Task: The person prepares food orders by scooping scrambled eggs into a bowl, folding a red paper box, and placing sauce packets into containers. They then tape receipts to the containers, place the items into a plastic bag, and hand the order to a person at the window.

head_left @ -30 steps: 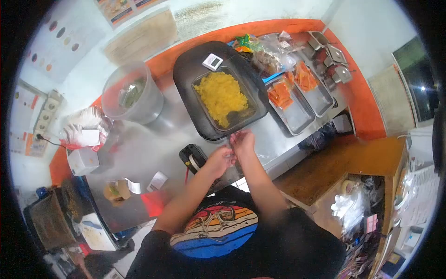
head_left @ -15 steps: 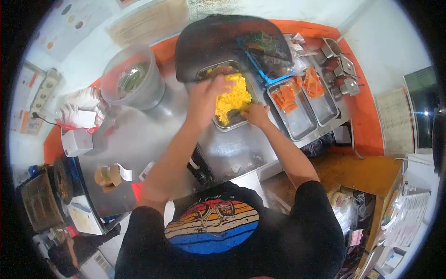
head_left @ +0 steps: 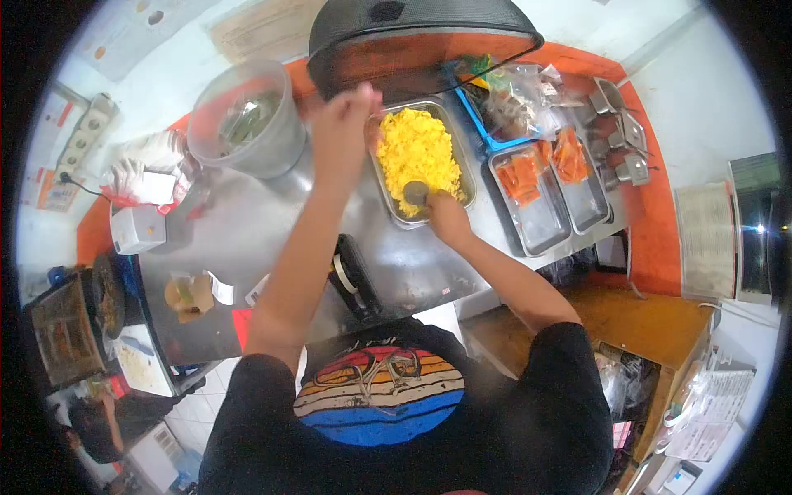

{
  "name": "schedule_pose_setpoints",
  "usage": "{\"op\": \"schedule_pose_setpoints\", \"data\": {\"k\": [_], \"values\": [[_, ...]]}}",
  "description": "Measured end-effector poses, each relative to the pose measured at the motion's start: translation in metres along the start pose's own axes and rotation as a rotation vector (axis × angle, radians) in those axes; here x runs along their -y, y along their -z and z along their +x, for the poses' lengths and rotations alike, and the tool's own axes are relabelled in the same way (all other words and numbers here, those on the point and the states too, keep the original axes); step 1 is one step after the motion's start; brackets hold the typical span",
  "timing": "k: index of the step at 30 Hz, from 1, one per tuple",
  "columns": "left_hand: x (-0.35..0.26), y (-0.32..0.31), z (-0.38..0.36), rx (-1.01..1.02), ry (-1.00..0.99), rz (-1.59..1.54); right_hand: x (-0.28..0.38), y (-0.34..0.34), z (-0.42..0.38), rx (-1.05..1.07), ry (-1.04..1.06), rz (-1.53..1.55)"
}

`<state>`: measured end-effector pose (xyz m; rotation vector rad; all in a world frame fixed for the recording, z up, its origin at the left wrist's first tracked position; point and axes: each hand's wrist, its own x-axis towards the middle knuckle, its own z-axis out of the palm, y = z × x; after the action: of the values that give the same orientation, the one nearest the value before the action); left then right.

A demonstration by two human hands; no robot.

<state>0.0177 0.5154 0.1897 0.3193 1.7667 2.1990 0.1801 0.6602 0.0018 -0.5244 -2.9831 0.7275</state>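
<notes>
A metal tray [head_left: 470,183] filled with crumbly yellow food [head_left: 419,148] lies on the steel counter. My right hand [head_left: 448,216] is closed round the handle of a small round dark scoop [head_left: 415,193], which rests on the food at the tray's near end. My left hand [head_left: 351,111] is raised beside the tray's far left corner, at the front edge of a black mesh cover [head_left: 412,41]. It is blurred, and whether its fingers touch the cover cannot be made out. The cover stands tilted up behind the tray.
Right of the tray are a blue basket [head_left: 474,120] with plastic bags and two metal trays [head_left: 549,235] with orange pieces. A clear bucket [head_left: 285,132] stands at the left. Black tongs-like equipment [head_left: 355,276] lies in front. Another person [head_left: 103,425] is at the lower left.
The mesh cover has tilted up and back, uncovering the whole yellow food tray. My left hand has moved from above the food to the tray's far left. My right hand stays at the scoop.
</notes>
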Motion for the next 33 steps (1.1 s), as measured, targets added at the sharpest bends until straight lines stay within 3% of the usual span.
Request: {"op": "schedule_pose_setpoints", "data": {"k": [2, 6, 9, 12, 15, 16, 17, 19, 22, 25, 28, 31, 33], "values": [[0.055, 0.019, -0.028, 0.065, 0.139, 0.359, 0.003, 0.002, 0.002, 0.04, 0.036, -0.076], [0.138, 0.012, -0.106, 0.021, 0.646, 0.472, 0.004, -0.018, 0.023, 0.138, -0.003, -0.081], [0.19, 0.009, -0.132, 0.031, 0.663, 0.033, -0.009, -0.034, 0.045, 0.24, 0.09, -0.047], [0.222, 0.008, -0.128, -0.019, 0.52, -0.123, 0.0, 0.004, 0.068, 0.388, 0.139, 0.038], [0.2, -0.002, -0.124, -0.141, 0.548, -0.198, -0.021, -0.021, 0.065, -0.021, 0.466, 0.032], [0.217, 0.006, -0.121, -0.064, 0.609, -0.388, 0.023, 0.019, 0.045, 0.105, 0.106, 0.192], [0.25, 0.017, -0.116, 0.016, 0.667, -0.578, 0.048, 0.044, 0.033, 0.089, 0.141, 0.277], [0.236, 0.019, -0.117, 0.07, 0.682, -0.639, 0.042, 0.014, 0.036, 0.043, 0.059, 0.137], [0.206, 0.006, -0.112, -0.029, 0.627, -0.373, 0.025, -0.024, 0.036, 0.039, 0.071, 0.12], [0.208, 0.006, -0.11, -0.081, 0.583, -0.442, 0.035, -0.029, 0.034, -0.281, 0.134, 0.243], [0.237, 0.016, -0.103, -0.105, 0.557, -0.308, 0.04, -0.027, 0.035, -0.215, 0.189, 0.241], [0.239, 0.029, -0.096, -0.117, 0.584, -0.509, 0.048, -0.032, 0.037, -0.169, 0.194, 0.282], [0.228, 0.031, -0.094, -0.123, 0.572, -0.3, 0.05, -0.031, 0.036, -0.05, 0.123, 0.225]]}}
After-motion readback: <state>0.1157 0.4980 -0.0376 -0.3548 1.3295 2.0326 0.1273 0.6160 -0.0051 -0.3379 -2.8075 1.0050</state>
